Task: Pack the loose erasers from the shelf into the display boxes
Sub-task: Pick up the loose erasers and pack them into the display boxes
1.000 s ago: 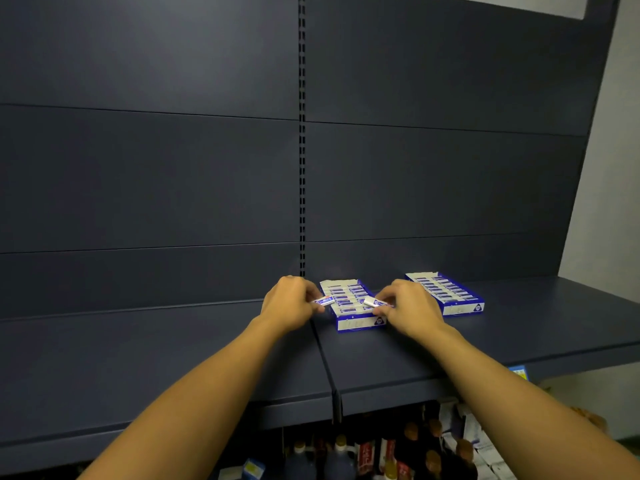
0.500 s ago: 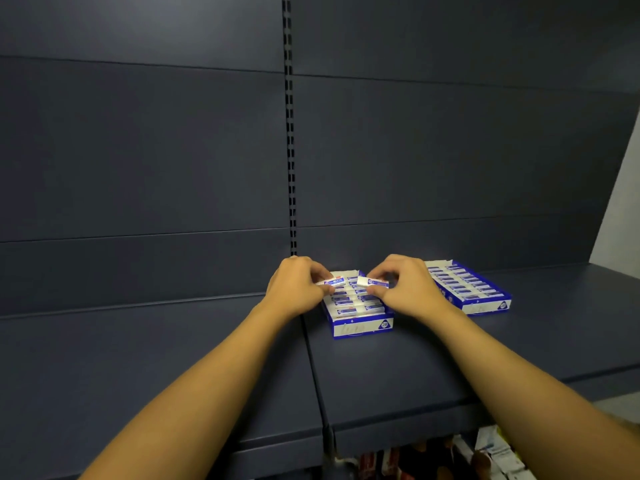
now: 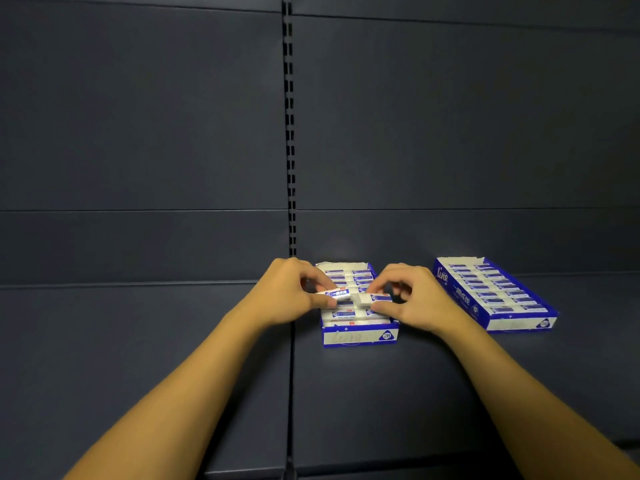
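Note:
Two blue-and-white display boxes sit on the dark shelf (image 3: pixel 363 393). The near box (image 3: pixel 360 336) lies between my hands and holds rows of wrapped erasers. My left hand (image 3: pixel 294 296) pinches one white eraser with a blue sleeve (image 3: pixel 336 293) over the box's left column. Over the right column, my right hand (image 3: pixel 412 299) pinches another eraser (image 3: pixel 375 298). The second box (image 3: pixel 495 296) lies to the right, filled with several erasers.
A dark panelled back wall (image 3: pixel 138 133) rises behind the shelf, with a slotted upright (image 3: pixel 290 133) running down its middle. A seam (image 3: pixel 291 393) splits the shelf in two below the left hand. The shelf's front edge is near the bottom of the view.
The camera has come closer and tilted down. Both hands have lowered their erasers from the box's back rows toward its middle.

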Motion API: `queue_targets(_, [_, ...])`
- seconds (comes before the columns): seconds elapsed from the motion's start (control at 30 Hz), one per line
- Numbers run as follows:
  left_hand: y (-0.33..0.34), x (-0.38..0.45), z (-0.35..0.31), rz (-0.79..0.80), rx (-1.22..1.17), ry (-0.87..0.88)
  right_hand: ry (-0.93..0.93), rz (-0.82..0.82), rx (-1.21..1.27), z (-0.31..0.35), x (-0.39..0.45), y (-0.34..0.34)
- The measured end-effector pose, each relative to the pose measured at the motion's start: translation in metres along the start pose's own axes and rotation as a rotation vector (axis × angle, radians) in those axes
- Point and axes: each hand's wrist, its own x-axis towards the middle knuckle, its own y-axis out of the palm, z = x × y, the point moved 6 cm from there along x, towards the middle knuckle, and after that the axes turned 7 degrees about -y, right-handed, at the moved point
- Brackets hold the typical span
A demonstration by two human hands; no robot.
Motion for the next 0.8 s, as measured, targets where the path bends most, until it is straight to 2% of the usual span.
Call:
queue_targets(0.2, [0.011,0.002,-0.003,0.029,0.133,0.023,0.001,0.028,0.009,-0.006,0.001,0.005])
queue_targets(0.63, [0.024,-0.005,-0.008,0.168,0.104,-0.061,-0.015,-0.021,0.022,0.000,0.001,-0.005])
queue_targets(0.8, [0.029,-0.003,-0.009,0.215,0.121,-0.065,0.028,0.019,0.003,0.002,0.000,-0.004])
